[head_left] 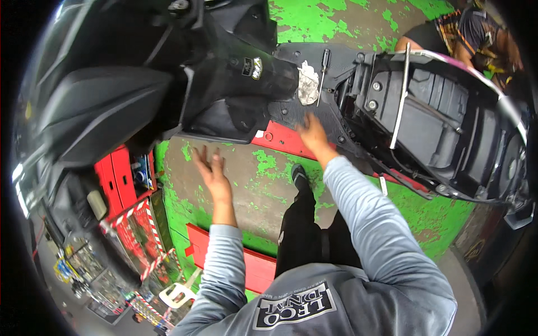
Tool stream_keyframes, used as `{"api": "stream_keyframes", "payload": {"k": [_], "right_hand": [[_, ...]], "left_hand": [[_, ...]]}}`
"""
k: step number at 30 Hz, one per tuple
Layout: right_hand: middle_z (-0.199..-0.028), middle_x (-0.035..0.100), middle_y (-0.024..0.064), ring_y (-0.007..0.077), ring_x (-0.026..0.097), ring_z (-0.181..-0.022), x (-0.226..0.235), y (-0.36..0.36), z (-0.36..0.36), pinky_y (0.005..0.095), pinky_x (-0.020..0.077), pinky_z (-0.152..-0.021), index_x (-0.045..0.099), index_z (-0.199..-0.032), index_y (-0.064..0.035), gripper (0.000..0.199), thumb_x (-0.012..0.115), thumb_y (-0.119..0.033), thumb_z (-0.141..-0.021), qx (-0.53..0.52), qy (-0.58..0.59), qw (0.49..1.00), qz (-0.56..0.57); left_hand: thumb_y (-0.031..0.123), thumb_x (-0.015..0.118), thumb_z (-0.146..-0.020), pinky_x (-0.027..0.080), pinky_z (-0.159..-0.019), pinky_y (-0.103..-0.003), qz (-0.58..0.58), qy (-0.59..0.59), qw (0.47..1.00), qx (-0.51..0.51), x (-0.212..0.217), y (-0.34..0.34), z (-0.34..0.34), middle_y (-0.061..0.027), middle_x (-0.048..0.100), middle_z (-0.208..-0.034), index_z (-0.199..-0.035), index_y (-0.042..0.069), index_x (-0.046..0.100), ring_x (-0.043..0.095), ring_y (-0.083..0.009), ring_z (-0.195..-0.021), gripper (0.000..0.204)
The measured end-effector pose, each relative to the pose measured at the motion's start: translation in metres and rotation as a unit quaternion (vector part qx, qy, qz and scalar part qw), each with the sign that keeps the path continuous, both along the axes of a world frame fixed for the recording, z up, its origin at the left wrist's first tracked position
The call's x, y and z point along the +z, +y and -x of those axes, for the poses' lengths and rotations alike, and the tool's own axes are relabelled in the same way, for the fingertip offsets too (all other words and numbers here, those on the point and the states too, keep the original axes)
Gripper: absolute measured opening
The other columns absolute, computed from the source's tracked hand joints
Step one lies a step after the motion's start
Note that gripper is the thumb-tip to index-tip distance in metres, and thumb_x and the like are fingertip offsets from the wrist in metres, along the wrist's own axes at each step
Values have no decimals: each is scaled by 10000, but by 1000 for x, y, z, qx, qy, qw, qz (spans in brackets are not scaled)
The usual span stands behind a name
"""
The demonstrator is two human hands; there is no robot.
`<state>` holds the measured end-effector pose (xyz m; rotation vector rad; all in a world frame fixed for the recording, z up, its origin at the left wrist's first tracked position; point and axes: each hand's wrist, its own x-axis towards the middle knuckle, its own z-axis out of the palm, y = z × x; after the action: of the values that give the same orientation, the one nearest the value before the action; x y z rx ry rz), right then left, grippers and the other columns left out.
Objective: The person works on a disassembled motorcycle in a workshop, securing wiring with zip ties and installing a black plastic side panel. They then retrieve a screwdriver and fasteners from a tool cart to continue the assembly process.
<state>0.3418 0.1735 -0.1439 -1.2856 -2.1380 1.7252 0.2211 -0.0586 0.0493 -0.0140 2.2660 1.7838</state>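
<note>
A black scooter with its seat off stretches across in front of me. My left hand (211, 175) is in the air below the front bodywork (230, 119), fingers spread and nothing in it. Beside the edge of the ribbed footboard (297, 113) is my right hand (312, 134), slightly blurred, its fingers stretched out and holding nothing; whether it touches the board I cannot tell. Just beyond it a crumpled, stained white rag (307, 85) lies on the footboard. To the rag's right lies a screwdriver (323, 75) with a dark handle.
A T-handle wrench (402, 98) lies across the open under-seat compartment (434, 95). Red lift plates (286, 140) show under the scooter. At left stand a red tool cabinet (120, 178) and parts-filled shelving (103, 274). Another person (476, 36) crouches at the far right.
</note>
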Motion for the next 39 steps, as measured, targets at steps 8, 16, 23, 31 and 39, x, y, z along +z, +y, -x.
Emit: {"api": "stream_keyframes", "payload": {"k": [8,16,23,31,39], "right_hand": [[-1596,320,257,355,320,-1492,-38,95,113,454,300,-1214,179,-1569,46,1228,934,-276,-656,219,-57,917,-329],[-1500,444,303,367,415,-1436,-97,89,119,472,315,-1198,246,-1507,132,1144,833,-487,-745,211,19,893,-398],[-1469,476,318,400,469,-1387,-108,92,116,432,368,-1164,232,-1531,115,1053,769,-472,-841,252,22,883,-396],[-1508,513,177,293,476,-1408,-95,132,149,330,360,-1159,278,-1580,-12,752,514,-448,-1015,61,225,972,37],[-1456,546,189,306,516,-1338,-75,96,177,419,401,-1112,491,-1459,-22,743,396,-622,-1031,132,326,914,200]], "left_hand": [[227,890,-759,364,-1145,-489,194,-17,954,-227,-193,20,-4,-199,266,-1619,-1605,31,90,353,-367,-1451,1181],[284,780,-896,456,-909,-358,106,35,969,-222,-322,65,47,-178,663,-1094,-1163,-93,627,607,-241,-944,486],[385,628,-993,499,-698,-422,67,214,970,-95,-372,77,58,-250,688,-794,-957,-104,649,687,-305,-746,490],[292,628,-994,522,-768,-424,20,300,948,-102,-368,74,67,-245,707,-851,-979,-61,634,708,-371,-833,354],[303,642,-990,516,-794,-401,42,264,957,-113,-358,71,61,-234,716,-919,-1006,-75,620,708,-325,-873,378]]}}
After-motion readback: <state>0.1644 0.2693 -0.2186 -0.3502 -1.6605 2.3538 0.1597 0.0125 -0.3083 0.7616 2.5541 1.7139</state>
